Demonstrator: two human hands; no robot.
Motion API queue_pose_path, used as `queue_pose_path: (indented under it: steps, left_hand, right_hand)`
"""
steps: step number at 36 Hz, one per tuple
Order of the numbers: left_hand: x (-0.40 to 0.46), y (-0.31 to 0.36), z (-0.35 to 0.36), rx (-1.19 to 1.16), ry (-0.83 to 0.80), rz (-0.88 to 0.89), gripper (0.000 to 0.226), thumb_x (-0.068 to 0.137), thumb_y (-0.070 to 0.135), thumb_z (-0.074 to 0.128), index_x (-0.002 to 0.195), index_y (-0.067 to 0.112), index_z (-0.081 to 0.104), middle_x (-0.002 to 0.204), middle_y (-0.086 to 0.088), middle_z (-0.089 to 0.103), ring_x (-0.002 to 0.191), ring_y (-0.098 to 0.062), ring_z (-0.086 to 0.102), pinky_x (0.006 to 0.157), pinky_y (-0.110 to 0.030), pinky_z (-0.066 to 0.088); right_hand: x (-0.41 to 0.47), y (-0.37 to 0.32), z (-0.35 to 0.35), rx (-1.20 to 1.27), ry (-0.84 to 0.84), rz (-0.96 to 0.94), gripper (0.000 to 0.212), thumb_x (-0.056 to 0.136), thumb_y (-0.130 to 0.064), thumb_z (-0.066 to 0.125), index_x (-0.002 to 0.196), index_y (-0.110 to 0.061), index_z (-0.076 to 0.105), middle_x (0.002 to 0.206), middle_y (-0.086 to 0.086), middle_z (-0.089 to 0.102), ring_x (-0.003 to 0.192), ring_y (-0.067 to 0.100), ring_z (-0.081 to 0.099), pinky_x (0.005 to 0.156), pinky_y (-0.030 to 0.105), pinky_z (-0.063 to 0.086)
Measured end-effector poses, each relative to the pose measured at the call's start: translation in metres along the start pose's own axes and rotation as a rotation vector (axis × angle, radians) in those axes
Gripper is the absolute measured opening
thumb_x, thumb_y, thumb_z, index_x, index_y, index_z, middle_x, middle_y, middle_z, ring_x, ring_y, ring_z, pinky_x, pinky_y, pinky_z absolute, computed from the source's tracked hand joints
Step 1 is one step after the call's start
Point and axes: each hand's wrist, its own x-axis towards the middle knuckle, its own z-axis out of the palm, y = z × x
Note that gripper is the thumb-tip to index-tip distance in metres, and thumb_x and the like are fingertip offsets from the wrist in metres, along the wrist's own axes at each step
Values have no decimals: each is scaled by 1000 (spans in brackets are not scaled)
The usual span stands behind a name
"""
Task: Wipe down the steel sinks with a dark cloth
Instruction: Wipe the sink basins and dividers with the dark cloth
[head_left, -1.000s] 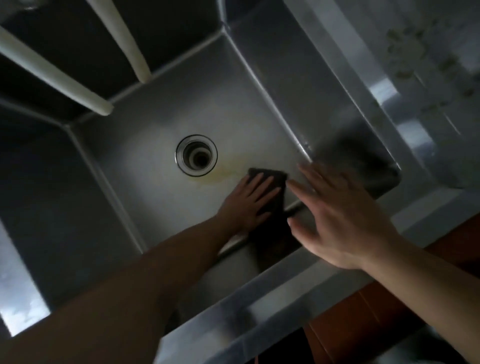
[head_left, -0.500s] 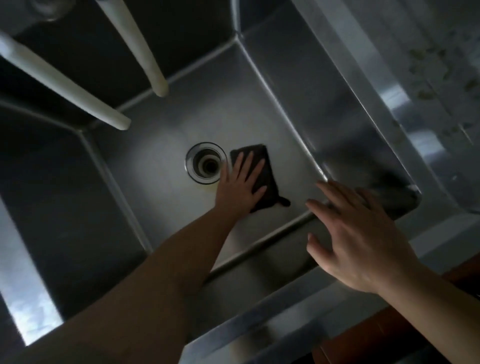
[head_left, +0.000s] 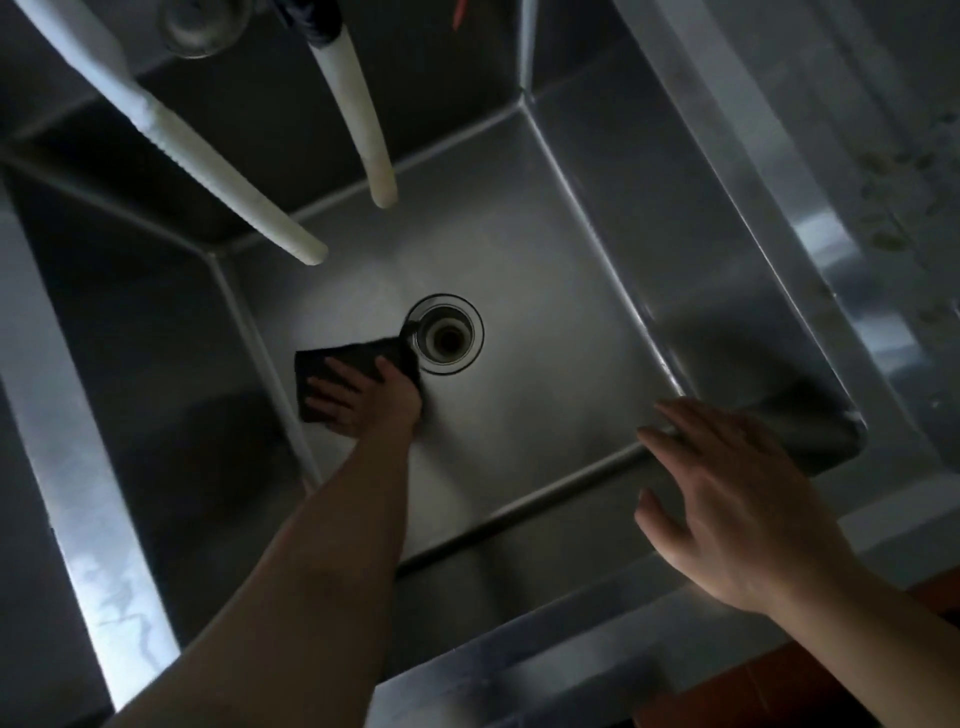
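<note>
Steel sink (head_left: 545, 291) fills the frame; left hand (head_left: 358, 397) presses flat on dark cloth (head_left: 358, 358) beside the drain (head_left: 445, 334), right hand (head_left: 737, 499) spread wide, holding nothing.

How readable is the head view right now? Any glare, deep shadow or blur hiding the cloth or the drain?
Head view: dim overall; the sink floor is evenly lit, its side walls in deep shadow. The dark cloth under the left hand and the drain read clearly. Bright glare streaks the left rim. The right hand looks slightly soft; wide-angle bends the white hoses.
</note>
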Motion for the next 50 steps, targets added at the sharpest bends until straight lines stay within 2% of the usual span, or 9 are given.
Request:
queue_pose_path:
  steps: [3,9,15,28,33,38,42,47,50]
  left_hand:
    - [0,39,12,43,7,144,78,98,57,28,157,19,-7,163,-15,-14,149,-39,-15,119,-54,-3]
    - [-12,87,33,405,-63,877,78,98,61,27,157,24,-6,164,-9,-14,150,-32,-15,120,-51,-8]
    - [11,48,13,601,0,1091,73,98,64,20,157,29,-4,166,-5,-6,152,-27,-7,120,-52,-3]
    - [3,-30,-1,66,32,88,77,97,63,22,156,25,-10,165,-3,-14,151,-23,-14,116,-62,-2]
    - [-23,-20,-4,-135,-31,-241,85,97,62,30,157,17,-9,163,-11,-16,150,-32,-15,118,-52,-10]
    - [-81,2,-2,-175,-225,-376,106,90,71,38,154,1,-9,162,-24,-8,149,-42,-4,121,-52,0]
    - [-96,-3,-13,97,-387,-221,97,87,70,38,154,3,15,159,-20,19,146,-37,17,120,-48,12]
    - [-74,-46,-38,234,-210,173,92,77,55,65,147,14,21,154,-16,19,141,-39,22,113,-55,17]
    - [-48,-65,-43,-1,-224,110,93,72,44,81,142,16,27,145,-17,40,129,-41,43,108,-54,36]
  right_hand:
    - [2,0,0,8,16,-6,64,82,-53,39,126,-15,66,137,11,59,128,30,54,105,51,45]
    - [2,-1,0,10,42,-20,64,81,-50,40,125,-13,67,136,10,61,126,28,56,103,50,46]
    - [1,-3,-2,12,55,-4,63,80,-50,40,123,-13,68,133,8,62,124,26,57,103,48,46]
    - [2,0,2,42,55,7,62,80,-50,40,121,-13,68,127,8,65,120,28,60,101,47,48]
    - [3,1,1,50,42,11,64,80,-50,38,124,-14,67,131,7,63,124,27,57,104,47,46]
    - [4,0,-6,19,-13,7,66,82,-53,39,133,-17,60,139,5,57,132,24,48,109,43,39]
    - [4,-2,-7,3,-31,8,65,81,-52,38,131,-16,61,135,4,59,130,24,49,104,42,42]
    - [4,-6,-9,13,-40,7,66,80,-53,32,126,-17,62,133,4,59,127,24,51,101,43,45]
    - [4,-8,-11,33,-42,6,65,79,-51,34,125,-16,63,132,5,60,125,26,52,102,43,45]
